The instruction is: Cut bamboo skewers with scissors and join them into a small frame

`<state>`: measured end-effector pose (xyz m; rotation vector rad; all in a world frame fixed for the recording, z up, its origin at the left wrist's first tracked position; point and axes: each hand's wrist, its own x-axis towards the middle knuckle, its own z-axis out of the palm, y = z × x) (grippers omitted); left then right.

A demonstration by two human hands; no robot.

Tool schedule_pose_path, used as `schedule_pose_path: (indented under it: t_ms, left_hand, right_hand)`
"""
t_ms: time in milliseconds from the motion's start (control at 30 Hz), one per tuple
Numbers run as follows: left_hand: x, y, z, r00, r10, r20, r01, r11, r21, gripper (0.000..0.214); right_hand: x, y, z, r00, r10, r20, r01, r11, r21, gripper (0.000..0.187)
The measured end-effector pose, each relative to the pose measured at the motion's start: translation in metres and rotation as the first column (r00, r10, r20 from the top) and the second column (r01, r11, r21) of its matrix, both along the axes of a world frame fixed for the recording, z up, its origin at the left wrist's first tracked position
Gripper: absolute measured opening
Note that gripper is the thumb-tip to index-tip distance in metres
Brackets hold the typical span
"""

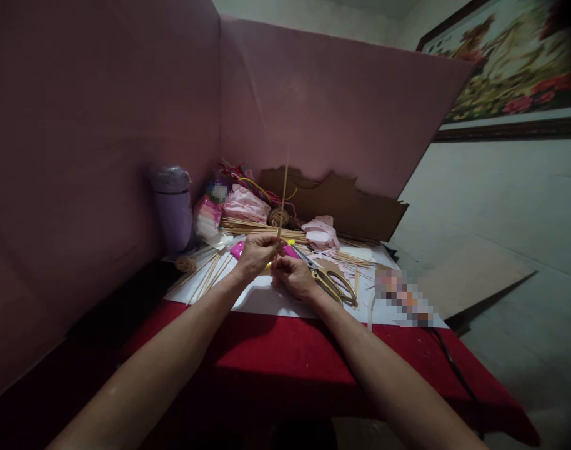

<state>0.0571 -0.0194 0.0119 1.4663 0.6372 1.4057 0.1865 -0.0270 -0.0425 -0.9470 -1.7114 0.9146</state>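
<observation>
A thin wooden stick (283, 194) stands nearly upright above the table, its tip leaning slightly right. My left hand (261, 253) pinches it partway down. Just below and to the right, my right hand (292, 276) has its fingers closed around the stick's lower end; whether it holds anything more is hidden. Gold-handled scissors (335, 284) lie right beside my right hand, blades pointing up and left. Behind my hands, a bright pink packet (237, 250) shows in part. Loose wooden sticks (208, 275) lie to the left on the white sheet (257, 300).
A purple tumbler (173, 215) stands at the back left. Twine balls (278, 217), pink cloth (245, 203), coloured cords (238, 172) and a stick bundle (262, 230) line the back, before torn cardboard (332, 197). A red cloth (290, 350) covers the table's front; a cable (454, 365) crosses its right side.
</observation>
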Motion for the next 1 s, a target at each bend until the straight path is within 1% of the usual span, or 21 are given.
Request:
schedule_pose_path:
  t_ms: [67,133,200,300,400,467,567,600,633,667,733,800,900,1000]
  left_hand:
    - [0.001,0.0,0.0,1.0,-0.011,-0.028,0.012,0.999,0.032,0.029]
    - [0.002,-0.001,0.001,0.998,-0.011,-0.058,0.015,0.997,0.073,0.027]
    - [0.002,-0.002,0.002,0.997,-0.01,-0.072,0.016,0.996,0.086,0.026]
    - [0.001,-0.002,0.002,0.997,-0.002,-0.072,0.005,0.999,0.043,0.024]
    - [0.0,0.0,0.003,0.997,0.017,-0.081,-0.017,1.0,0.005,0.025]
    - [-0.001,0.001,0.003,0.996,0.016,-0.083,-0.017,1.0,-0.011,0.027]
    - [-0.001,0.0,0.004,0.997,0.002,-0.076,-0.004,0.999,-0.035,0.029]
    - [-0.001,0.0,0.004,0.997,-0.004,-0.071,0.001,0.999,-0.043,0.03]
    - [-0.001,-0.001,0.004,0.998,-0.01,-0.067,0.006,0.999,-0.051,0.03]
    - [-0.001,-0.001,0.004,0.998,-0.016,-0.064,0.012,0.998,-0.055,0.031]
    - [0.0,-0.001,0.004,0.998,-0.017,-0.057,0.014,0.998,-0.056,0.032]
    - [0.001,-0.001,0.003,0.999,-0.009,-0.041,0.007,0.999,-0.053,0.033]
    - [0.003,-0.003,0.004,0.999,0.035,0.035,-0.033,0.998,-0.055,0.037]
    - [0.005,-0.007,0.006,0.994,0.048,0.095,-0.043,0.998,-0.051,0.04]
  right_hand:
    - [0.003,0.001,0.002,1.0,0.028,-0.01,-0.028,1.0,0.0,0.009]
    - [0.007,0.001,0.003,0.999,0.053,0.012,-0.053,0.999,0.0,0.008]
    - [0.009,0.001,0.004,0.998,0.056,0.028,-0.056,0.998,-0.007,0.006]
    - [0.008,0.001,0.002,0.999,0.041,0.018,-0.041,0.999,-0.031,0.006]
    - [0.005,0.001,-0.002,1.0,0.015,0.022,-0.015,1.0,-0.021,0.006]
    - [0.005,0.001,-0.002,0.998,-0.008,0.061,0.006,1.0,0.029,0.008]
    - [0.005,0.0,0.0,0.985,-0.068,0.159,0.042,0.986,0.16,0.009]
    - [0.005,-0.001,0.002,0.98,-0.091,0.177,0.058,0.981,0.185,0.009]
    - [0.005,-0.002,0.003,0.978,-0.106,0.178,0.073,0.98,0.183,0.011]
    - [0.004,-0.003,0.004,0.981,-0.11,0.16,0.085,0.984,0.155,0.013]
    - [0.002,-0.006,0.006,0.99,-0.094,0.108,0.087,0.994,0.066,0.016]
    - [0.0,-0.008,0.007,0.995,-0.081,0.05,0.081,0.997,0.009,0.017]
    - [-0.003,-0.009,0.008,0.995,-0.1,0.022,0.1,0.995,-0.002,0.017]
    - [-0.003,-0.008,0.009,0.993,-0.108,0.049,0.108,0.994,0.004,0.016]
